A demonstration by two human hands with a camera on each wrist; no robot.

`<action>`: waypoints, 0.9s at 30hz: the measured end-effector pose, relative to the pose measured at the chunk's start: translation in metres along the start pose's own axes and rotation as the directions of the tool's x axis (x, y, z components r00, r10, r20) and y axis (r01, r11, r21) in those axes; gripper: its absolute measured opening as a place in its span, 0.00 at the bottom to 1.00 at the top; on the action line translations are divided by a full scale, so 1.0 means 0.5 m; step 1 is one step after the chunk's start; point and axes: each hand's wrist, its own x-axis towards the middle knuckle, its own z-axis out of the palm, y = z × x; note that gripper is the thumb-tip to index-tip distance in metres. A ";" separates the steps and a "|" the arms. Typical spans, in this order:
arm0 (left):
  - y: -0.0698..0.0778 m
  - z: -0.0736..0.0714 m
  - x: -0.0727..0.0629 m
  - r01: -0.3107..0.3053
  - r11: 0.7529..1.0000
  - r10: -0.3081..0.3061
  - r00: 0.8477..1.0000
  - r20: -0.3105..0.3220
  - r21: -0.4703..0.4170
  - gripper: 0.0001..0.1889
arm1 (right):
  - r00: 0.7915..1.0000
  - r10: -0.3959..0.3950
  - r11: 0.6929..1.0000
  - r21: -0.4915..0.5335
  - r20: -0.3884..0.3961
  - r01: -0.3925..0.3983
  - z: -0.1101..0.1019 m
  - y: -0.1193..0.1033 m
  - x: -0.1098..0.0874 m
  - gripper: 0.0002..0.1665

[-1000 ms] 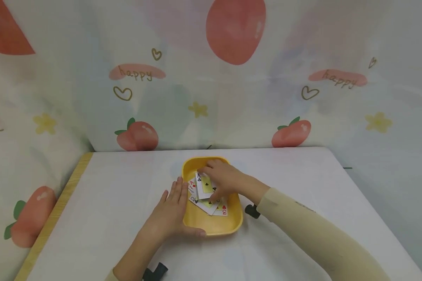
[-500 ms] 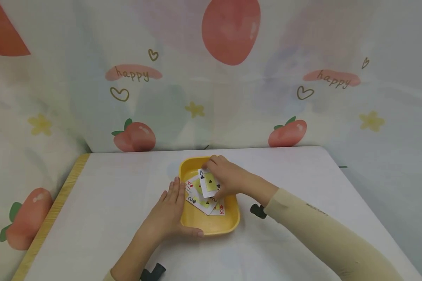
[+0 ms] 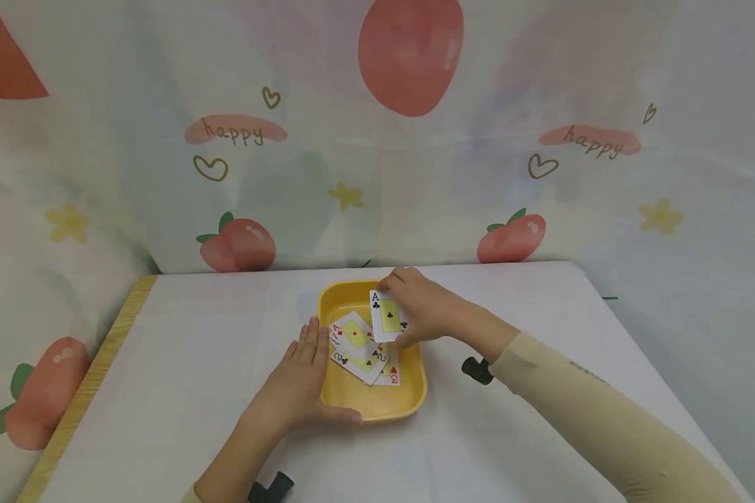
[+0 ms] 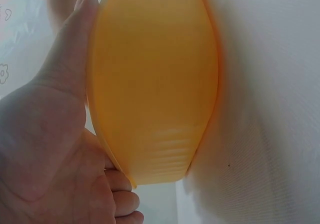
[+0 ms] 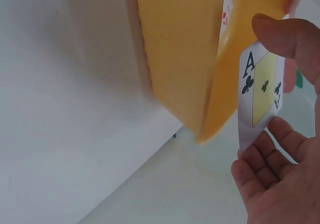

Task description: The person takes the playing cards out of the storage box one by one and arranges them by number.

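My right hand (image 3: 424, 304) holds a playing card, the ace of clubs (image 3: 389, 316), by its two short ends between thumb and fingers, over the right side of a yellow plastic tray (image 3: 377, 405). In the right wrist view the ace (image 5: 262, 86) shows face on, raised beside the tray's rim (image 5: 212, 109). Several other cards lie loosely overlapped in the tray, among them an ace of diamonds (image 3: 354, 334) and a two of clubs (image 3: 358, 365). My left hand (image 3: 298, 381) rests along the tray's left and near rim, fingers straight, thumb stretched along the near edge.
A white cloth covers the table (image 3: 195, 391), with a wooden strip (image 3: 94, 384) along its left edge. A patterned curtain (image 3: 377, 230) hangs close behind the far edge. Black wrist mounts (image 3: 270, 489) sit at both wrists.
My right hand has lifted the ace of clubs off the other cards and moved it up and right, uncovering the ace of diamonds. The left hand stays at the tray's rim.
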 end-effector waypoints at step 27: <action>0.004 -0.001 -0.004 -0.002 1.000 0.001 1.000 -0.017 -0.015 0.79 | 0.994 0.105 0.993 -0.053 -0.016 -0.106 -0.023 0.068 -0.047 0.53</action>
